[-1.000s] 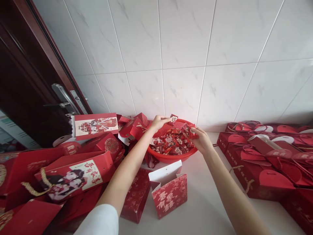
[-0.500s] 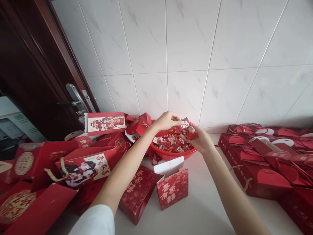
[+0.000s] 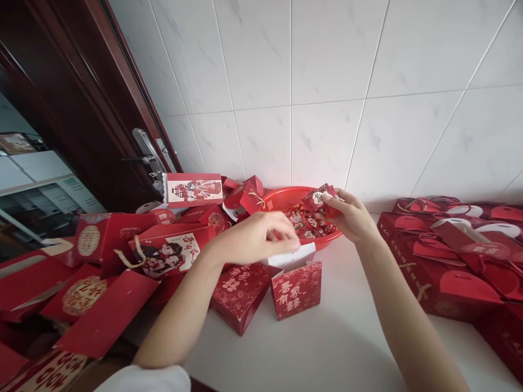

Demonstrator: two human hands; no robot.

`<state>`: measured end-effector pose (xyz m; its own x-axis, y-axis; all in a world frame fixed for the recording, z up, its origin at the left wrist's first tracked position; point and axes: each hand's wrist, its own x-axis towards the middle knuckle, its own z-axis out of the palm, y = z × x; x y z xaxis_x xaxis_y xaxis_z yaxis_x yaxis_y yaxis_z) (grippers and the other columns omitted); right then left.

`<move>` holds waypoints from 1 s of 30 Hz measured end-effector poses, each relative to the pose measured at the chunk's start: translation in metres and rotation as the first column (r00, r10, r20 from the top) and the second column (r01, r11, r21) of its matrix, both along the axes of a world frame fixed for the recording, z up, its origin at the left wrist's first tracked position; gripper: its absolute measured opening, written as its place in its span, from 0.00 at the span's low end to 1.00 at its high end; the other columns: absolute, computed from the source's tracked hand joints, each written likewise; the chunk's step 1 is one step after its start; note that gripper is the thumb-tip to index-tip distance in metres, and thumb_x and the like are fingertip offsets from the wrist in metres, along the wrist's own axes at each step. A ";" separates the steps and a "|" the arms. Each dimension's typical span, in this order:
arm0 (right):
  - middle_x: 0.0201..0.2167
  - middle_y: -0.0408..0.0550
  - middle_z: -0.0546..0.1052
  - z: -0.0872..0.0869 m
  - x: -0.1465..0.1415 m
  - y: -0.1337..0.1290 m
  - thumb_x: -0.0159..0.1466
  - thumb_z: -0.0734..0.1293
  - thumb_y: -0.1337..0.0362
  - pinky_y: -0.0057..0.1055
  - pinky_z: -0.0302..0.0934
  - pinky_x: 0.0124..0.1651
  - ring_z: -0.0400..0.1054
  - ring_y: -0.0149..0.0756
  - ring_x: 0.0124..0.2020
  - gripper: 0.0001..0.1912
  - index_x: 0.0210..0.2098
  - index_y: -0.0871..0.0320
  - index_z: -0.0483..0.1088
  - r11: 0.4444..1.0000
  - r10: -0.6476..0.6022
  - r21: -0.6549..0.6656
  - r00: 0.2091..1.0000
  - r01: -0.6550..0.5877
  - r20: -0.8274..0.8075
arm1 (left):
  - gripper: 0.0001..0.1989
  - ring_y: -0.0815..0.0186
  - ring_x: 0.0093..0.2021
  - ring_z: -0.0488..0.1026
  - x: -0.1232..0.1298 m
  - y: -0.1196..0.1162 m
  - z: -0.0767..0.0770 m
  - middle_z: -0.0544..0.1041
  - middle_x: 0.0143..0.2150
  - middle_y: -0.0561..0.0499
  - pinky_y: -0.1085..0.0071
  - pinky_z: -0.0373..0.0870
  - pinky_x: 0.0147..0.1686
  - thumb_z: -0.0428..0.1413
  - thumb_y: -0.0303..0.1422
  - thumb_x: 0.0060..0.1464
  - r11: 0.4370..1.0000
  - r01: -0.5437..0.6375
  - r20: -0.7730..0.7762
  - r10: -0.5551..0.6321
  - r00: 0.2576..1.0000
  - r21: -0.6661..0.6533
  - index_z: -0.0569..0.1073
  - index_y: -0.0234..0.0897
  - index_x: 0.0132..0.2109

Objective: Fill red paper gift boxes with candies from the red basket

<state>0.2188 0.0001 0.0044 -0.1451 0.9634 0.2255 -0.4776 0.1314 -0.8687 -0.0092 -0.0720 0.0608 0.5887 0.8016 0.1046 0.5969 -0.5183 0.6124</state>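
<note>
My right hand [image 3: 352,216] is closed on several red wrapped candies [image 3: 320,197], over the right side of a red plastic basket [image 3: 281,191]. More wrapped candies [image 3: 301,220] lie inside the basket. My left hand [image 3: 261,237] hovers just above a small upright red box [image 3: 297,291] with its white-lined flap raised. The left fingers are curled and smeared by motion, so whether anything is between them does not show. Beside that box, a matching red box [image 3: 241,296] lies on the white table [image 3: 327,348].
Red gift boxes are heaped on the left, one with a rope handle and a couple's picture [image 3: 167,256]. Rows of red boxes [image 3: 433,272] stand along the right. Behind the table is a tiled wall [image 3: 327,81]; a dark door [image 3: 118,103] is at the left.
My left hand has come away from the candies in my right hand, moving toward me to above the upright box. The right hand still holds candies over the basket. The view has shifted slightly.
</note>
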 end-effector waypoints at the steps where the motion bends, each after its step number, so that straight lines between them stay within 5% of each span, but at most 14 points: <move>1: 0.29 0.43 0.77 0.003 0.000 -0.003 0.46 0.83 0.59 0.31 0.72 0.34 0.72 0.35 0.33 0.17 0.30 0.57 0.76 1.000 0.009 0.011 1.000 -0.009 0.019 | 0.10 0.60 0.41 0.76 -0.005 -0.008 -0.006 0.81 0.42 0.48 0.69 0.70 0.43 0.59 0.40 0.58 1.000 -0.007 -0.024 0.006 1.000 -0.003 0.83 0.44 0.35; 6: 0.30 0.43 0.76 0.013 0.000 -0.017 0.47 0.82 0.56 0.30 0.72 0.33 0.72 0.34 0.32 0.19 0.31 0.57 0.74 0.997 0.061 0.043 0.988 -0.067 0.142 | 0.16 0.63 0.33 0.76 -0.006 -0.022 -0.049 0.79 0.30 0.52 0.71 0.67 0.34 0.53 0.39 0.63 0.974 -0.212 -0.030 0.215 0.976 0.076 0.82 0.40 0.32; 10: 0.29 0.41 0.75 0.018 0.004 -0.024 0.48 0.82 0.56 0.28 0.70 0.31 0.70 0.30 0.29 0.21 0.31 0.57 0.71 0.995 0.057 0.070 0.971 -0.075 0.233 | 0.11 0.63 0.34 0.78 0.008 -0.008 -0.068 0.82 0.33 0.52 0.71 0.69 0.35 0.55 0.32 0.60 0.954 -0.278 0.093 0.269 0.959 0.112 0.83 0.37 0.35; 14: 0.27 0.41 0.74 0.020 0.015 -0.028 0.49 0.81 0.53 0.30 0.68 0.30 0.69 0.31 0.25 0.21 0.32 0.57 0.70 0.988 0.060 0.114 0.930 -0.108 0.362 | 0.08 0.59 0.41 0.80 0.016 0.015 -0.069 0.84 0.42 0.47 0.68 0.74 0.42 0.63 0.31 0.53 0.972 -0.206 0.134 0.191 0.972 0.109 0.83 0.37 0.41; 19: 0.26 0.42 0.74 0.026 0.033 -0.036 0.50 0.80 0.52 0.30 0.65 0.30 0.67 0.30 0.24 0.21 0.30 0.58 0.71 0.971 -0.038 0.218 0.829 -0.102 0.558 | 0.27 0.50 0.53 0.76 0.020 0.035 -0.069 0.80 0.54 0.44 0.59 0.72 0.53 0.70 0.45 0.44 0.989 -0.032 0.009 0.031 0.999 0.145 0.81 0.40 0.51; 30: 0.23 0.39 0.69 0.015 0.015 -0.034 0.57 0.72 0.59 0.27 0.52 0.26 0.57 0.28 0.24 0.08 0.33 0.57 0.74 0.925 -0.184 0.311 0.455 -0.220 0.871 | 0.29 0.49 0.59 0.73 0.021 0.052 -0.071 0.78 0.57 0.47 0.60 0.71 0.56 0.71 0.43 0.44 0.992 0.094 0.096 -0.103 0.990 0.088 0.79 0.43 0.54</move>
<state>0.2342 -0.0336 0.0191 -0.4725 0.8426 0.2585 0.5033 0.4987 -0.7056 0.0118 -0.0200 -0.0105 0.6475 0.7262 0.2312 0.4782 -0.6234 0.6187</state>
